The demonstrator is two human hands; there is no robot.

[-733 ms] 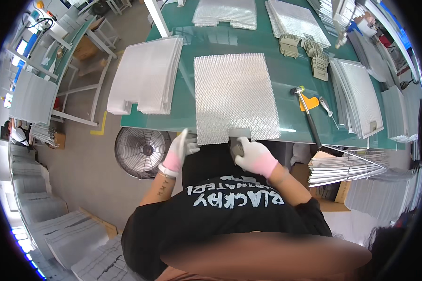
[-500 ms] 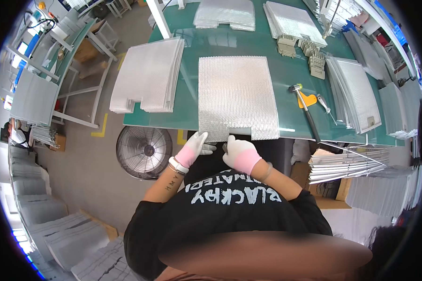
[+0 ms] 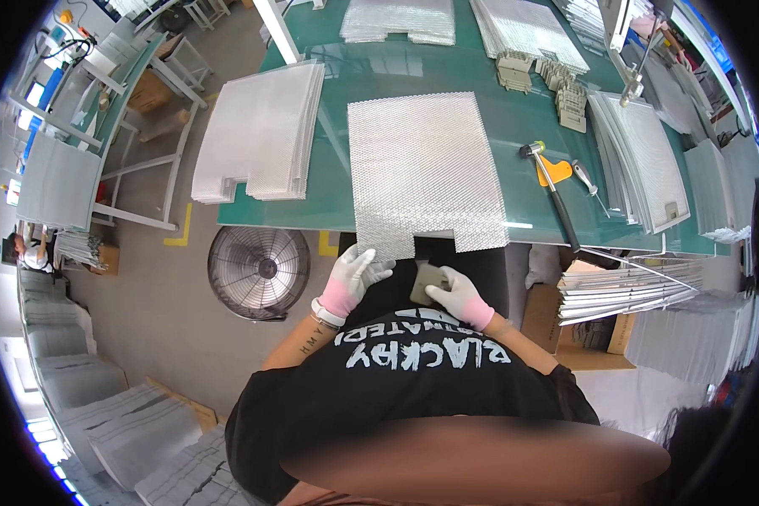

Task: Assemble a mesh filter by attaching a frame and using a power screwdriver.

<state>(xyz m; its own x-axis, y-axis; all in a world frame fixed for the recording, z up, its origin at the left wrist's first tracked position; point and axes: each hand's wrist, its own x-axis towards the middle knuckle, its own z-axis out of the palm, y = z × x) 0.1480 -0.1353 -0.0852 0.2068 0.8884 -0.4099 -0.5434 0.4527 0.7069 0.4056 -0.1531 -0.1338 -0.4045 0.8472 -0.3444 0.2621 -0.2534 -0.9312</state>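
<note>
A silvery mesh panel (image 3: 426, 169) with a notch in its near edge lies on the green table, its near end overhanging the edge. At its near left corner, my left hand (image 3: 354, 277) grips the panel, thumb on top and fingers underneath. Just below the notch, my right hand (image 3: 460, 298) pinches a small grey-beige flat plate (image 3: 428, 283), held apart from the panel. Both hands wear white gloves with pink cuffs.
Mesh panel stacks lie left (image 3: 261, 126), far right (image 3: 531, 34) and right (image 3: 637, 160). Small beige plates (image 3: 572, 108) sit in a row. A hammer (image 3: 552, 194), an orange piece (image 3: 555, 170) and a screwdriver (image 3: 589, 179) lie rightward. A floor fan (image 3: 260, 271) stands left.
My right hand has drawn back from the notch toward my body, bringing the small plate into view. The panel's near end has shifted slightly, with my left hand still at its corner.
</note>
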